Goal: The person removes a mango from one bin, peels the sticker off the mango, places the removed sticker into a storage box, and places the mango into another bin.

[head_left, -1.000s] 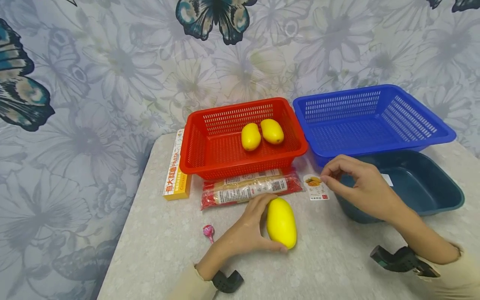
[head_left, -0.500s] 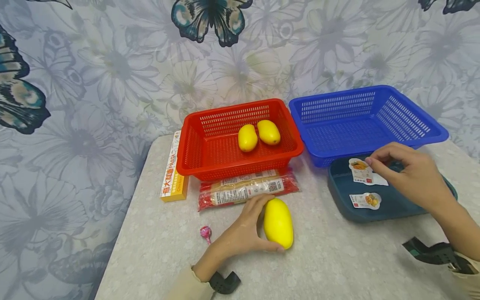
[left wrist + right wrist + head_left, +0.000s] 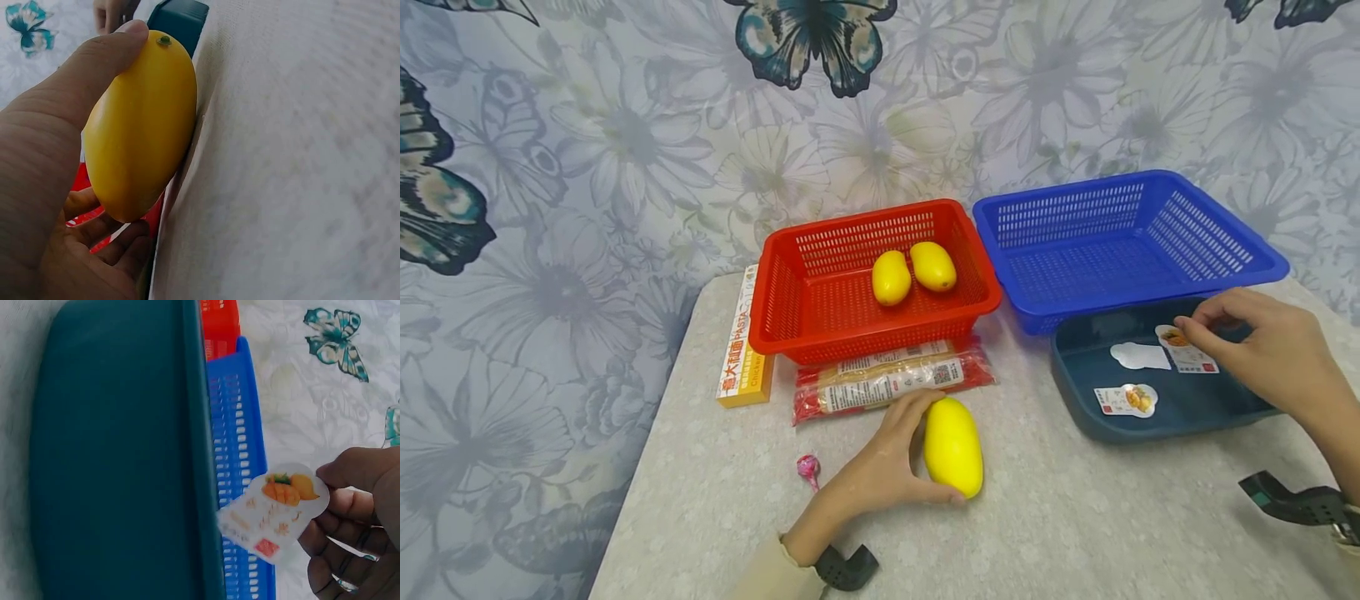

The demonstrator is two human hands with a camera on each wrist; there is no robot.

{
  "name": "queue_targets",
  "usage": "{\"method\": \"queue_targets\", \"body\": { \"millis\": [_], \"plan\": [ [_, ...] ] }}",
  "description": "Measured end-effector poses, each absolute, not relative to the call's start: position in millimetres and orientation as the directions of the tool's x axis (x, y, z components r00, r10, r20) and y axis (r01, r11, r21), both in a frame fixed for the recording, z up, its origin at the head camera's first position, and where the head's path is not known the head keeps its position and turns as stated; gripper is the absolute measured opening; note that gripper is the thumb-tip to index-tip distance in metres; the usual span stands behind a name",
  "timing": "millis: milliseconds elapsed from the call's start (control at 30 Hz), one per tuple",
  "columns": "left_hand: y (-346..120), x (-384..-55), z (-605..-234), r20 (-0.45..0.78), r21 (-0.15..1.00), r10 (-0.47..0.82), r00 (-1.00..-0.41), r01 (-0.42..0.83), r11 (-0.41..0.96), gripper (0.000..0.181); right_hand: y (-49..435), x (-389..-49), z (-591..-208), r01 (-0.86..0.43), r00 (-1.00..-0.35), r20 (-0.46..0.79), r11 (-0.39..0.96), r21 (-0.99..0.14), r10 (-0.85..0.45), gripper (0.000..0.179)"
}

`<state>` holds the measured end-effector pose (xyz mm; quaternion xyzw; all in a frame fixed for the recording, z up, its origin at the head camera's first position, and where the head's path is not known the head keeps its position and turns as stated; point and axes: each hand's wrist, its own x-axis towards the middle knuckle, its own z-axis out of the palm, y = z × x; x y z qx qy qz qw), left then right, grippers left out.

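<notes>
On the table, my left hand [image 3: 880, 467] grips a yellow mango [image 3: 953, 447], thumb at its near end and fingers at its far end. The left wrist view shows the mango [image 3: 144, 125] with its green stem tip beside the thumb. My right hand [image 3: 1270, 346] pinches a small mango-picture label [image 3: 1191, 354] by its rounded end, over the dark teal basin [image 3: 1078, 408]. In the right wrist view this label [image 3: 278, 509] stands out from thumb and fingertips. Two more labels lie in the basin: a blank white one [image 3: 1141, 356] and a printed one [image 3: 1127, 401].
A red basket [image 3: 827, 308] at the back holds two mangoes [image 3: 891, 277]. Beside it is a blue basket [image 3: 1075, 258], its front close behind the basin. Packed noodles [image 3: 887, 383], a pasta box [image 3: 745, 367] and a pink lollipop [image 3: 808, 468] lie toward the left.
My right hand has moved right, from the label near the basin's left side to above the basin, carrying that label. My left hand keeps its grip on the mango. The head view has shifted slightly.
</notes>
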<state>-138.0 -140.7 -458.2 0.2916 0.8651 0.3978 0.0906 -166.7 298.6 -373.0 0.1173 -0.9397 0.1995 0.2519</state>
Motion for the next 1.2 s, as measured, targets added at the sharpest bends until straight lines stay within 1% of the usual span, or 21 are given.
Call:
{"method": "queue_targets", "body": {
  "millis": [167,267,367,500,633,800,1000,1200],
  "plan": [
    [-140.9,-137.9,-458.1,0.073,0.748,0.574,-0.816,0.425,0.51,0.111,307.1,-164.6,-376.1,-0.251,-0.909,0.408,0.891,-0.379,-0.082,0.019],
    [-141.8,-137.0,-457.6,0.065,0.753,0.567,-0.821,0.413,0.512,0.111,310.0,-162.9,-377.4,-0.205,-0.933,0.357,0.895,-0.395,-0.056,0.02],
    [-142.6,-136.7,-457.3,0.056,0.754,0.561,-0.826,0.403,0.518,0.111,312.6,-162.2,-378.2,-0.168,-0.943,0.331,0.899,-0.404,-0.027,0.017],
    [-143.3,-136.4,-457.6,0.053,0.755,0.552,-0.832,0.396,0.523,0.112,315.2,-162.3,-380.6,-0.169,-0.943,0.332,0.904,-0.392,-0.033,0.013],
    [-143.7,-136.6,-458.5,0.063,0.753,0.553,-0.831,0.403,0.52,0.112,314.9,-162.1,-383.8,-0.221,-0.928,0.362,0.914,-0.341,-0.089,0.013],
    [-143.2,-137.0,-460.0,0.065,0.756,0.555,-0.829,0.404,0.514,0.112,310.8,-161.0,-387.1,-0.324,-0.877,0.448,0.903,-0.283,-0.174,0.019],
    [-141.3,-136.6,-459.1,0.06,0.759,0.557,-0.828,0.4,0.513,0.112,300.0,-160.5,-383.8,-0.42,-0.823,0.514,0.867,-0.267,-0.241,0.024],
    [-139.4,-136.6,-456.5,0.05,0.763,0.563,-0.825,0.395,0.511,0.111,288.5,-161.7,-377.3,-0.501,-0.777,0.549,0.83,-0.244,-0.307,0.023]
  ]
}}
